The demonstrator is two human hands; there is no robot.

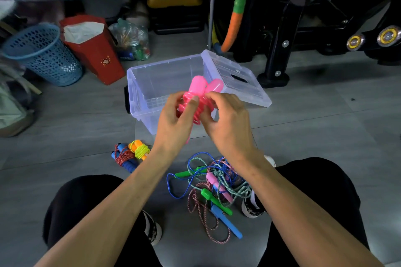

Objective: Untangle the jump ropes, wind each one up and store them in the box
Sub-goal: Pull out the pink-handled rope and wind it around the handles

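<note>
The single head-worn camera looks forward and steeply down, close above the clear rectangular plastic box [138, 84] on the floor.

Grey tiled floor [325, 128]; dim light. Black steel exercise frame [282, 34] at right, blue perforated plastic basket [41, 54] at left, possibly shelving behind.

Behind the fingers [191, 104] of the left hand [173, 121], much of the wound pink rope [196, 112] was hidden, and the right hand [227, 119] covered its far side, so how the coils ended could not be told. The right fingertips [211, 118] were blurred. Beyond the fingers, the near wall of the clear box [143, 84] was screened by both hands. Below the wrists, the tangled ropes [217, 182] overlapped too closely to trace, and the right forearm covered their edge.
</note>
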